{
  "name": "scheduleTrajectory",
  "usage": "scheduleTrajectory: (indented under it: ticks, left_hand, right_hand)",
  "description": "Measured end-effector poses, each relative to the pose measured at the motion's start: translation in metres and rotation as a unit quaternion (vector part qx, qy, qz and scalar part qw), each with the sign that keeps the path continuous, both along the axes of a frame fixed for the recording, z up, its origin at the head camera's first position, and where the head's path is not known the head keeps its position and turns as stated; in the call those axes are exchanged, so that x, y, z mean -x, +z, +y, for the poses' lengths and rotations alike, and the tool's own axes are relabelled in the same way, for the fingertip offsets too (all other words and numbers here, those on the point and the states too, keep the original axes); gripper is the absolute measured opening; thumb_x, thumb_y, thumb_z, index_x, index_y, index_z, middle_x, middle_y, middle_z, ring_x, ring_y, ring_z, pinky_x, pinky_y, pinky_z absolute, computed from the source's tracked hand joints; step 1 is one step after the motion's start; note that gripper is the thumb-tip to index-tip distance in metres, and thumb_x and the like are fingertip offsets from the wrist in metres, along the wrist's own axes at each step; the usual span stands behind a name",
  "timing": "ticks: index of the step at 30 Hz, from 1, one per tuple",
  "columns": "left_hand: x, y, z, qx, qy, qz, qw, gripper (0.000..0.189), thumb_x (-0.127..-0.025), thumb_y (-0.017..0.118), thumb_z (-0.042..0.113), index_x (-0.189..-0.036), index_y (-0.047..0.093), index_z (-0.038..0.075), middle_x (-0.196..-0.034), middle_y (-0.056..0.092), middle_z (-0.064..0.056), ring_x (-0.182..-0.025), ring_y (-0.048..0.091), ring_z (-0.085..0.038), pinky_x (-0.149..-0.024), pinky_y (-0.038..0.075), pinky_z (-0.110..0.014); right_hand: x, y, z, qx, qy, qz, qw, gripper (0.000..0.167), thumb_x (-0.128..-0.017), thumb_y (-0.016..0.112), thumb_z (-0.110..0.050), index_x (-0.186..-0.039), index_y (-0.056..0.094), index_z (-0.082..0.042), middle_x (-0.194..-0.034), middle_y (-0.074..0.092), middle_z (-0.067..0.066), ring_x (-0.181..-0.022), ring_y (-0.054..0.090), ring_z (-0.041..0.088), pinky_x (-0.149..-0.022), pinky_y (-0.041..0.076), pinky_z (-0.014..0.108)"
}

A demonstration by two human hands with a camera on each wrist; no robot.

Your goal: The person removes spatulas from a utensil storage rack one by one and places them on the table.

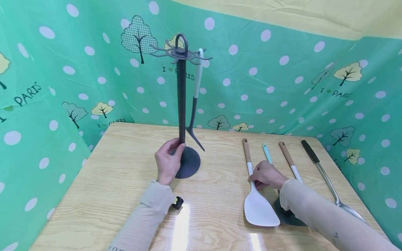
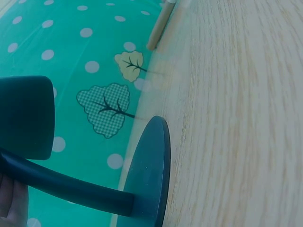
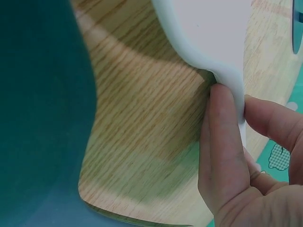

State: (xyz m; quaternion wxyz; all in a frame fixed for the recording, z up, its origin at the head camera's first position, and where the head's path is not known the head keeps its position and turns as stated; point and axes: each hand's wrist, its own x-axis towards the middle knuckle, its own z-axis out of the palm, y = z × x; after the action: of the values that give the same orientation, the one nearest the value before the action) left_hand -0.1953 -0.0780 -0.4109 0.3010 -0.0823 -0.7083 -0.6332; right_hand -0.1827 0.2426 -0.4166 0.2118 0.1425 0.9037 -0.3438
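My left hand [image 1: 168, 160] grips the black pole [image 1: 181, 101] of a utensil stand just above its round base [image 1: 192, 164]. From the stand's hooked top hangs a turner [image 1: 198, 76] with a pale handle; its dark blade [image 2: 26, 118] shows large in the left wrist view. On the table, a white turner [image 1: 259, 209] with a wooden handle end lies under my right hand [image 1: 267, 174]. Thumb and fingers [image 3: 222, 127] pinch its white neck close above the blade, as the right wrist view shows.
Right of the white turner lie a mint-handled utensil [image 1: 267, 153], a wooden-handled one [image 1: 285, 153] and a metal utensil with a black grip [image 1: 326, 179]. A dark utensil head [image 1: 292, 219] is partly covered by my right sleeve. Patterned green cloth [image 1: 267, 69] hangs behind the table.
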Motion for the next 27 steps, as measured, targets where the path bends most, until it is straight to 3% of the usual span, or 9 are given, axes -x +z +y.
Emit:
scheduleTrajectory:
  ticks: [10,23,27]
  left_hand:
    - [0.001,-0.002,-0.001,-0.005,-0.007,0.007,0.9999,0.022,-0.084,0.071,0.0,-0.105,0.069,-0.005,-0.094,0.07,-0.019,-0.086,0.067,-0.03,-0.082,0.054,-0.046]
    - [0.0,-0.001,-0.001,-0.006,-0.007,0.004,1.0,0.022,-0.084,0.071,0.001,-0.105,0.069,-0.005,-0.094,0.07,-0.019,-0.086,0.067,-0.031,-0.082,0.053,-0.047]
    - [0.0,-0.001,-0.001,-0.004,-0.006,0.002,1.0,0.022,-0.084,0.071,0.001,-0.106,0.069,-0.004,-0.095,0.069,-0.019,-0.087,0.067,-0.03,-0.082,0.053,-0.047]
  right_hand:
    - [0.0,0.002,0.003,0.01,-0.002,-0.003,0.9999,0.012,-0.083,0.07,-0.004,-0.078,0.061,0.002,-0.073,0.065,0.014,-0.063,0.065,0.021,-0.06,0.058,0.033]
    - [0.002,0.019,0.01,0.073,0.018,0.025,0.9969,0.014,-0.089,0.063,-0.008,-0.09,0.062,0.007,-0.083,0.062,0.016,-0.07,0.064,0.021,-0.067,0.058,0.035]
    - [0.004,0.023,0.006,0.101,0.007,0.032,0.9944,0.013,-0.09,0.063,-0.006,-0.092,0.06,0.006,-0.086,0.062,0.018,-0.07,0.064,0.021,-0.067,0.058,0.035]
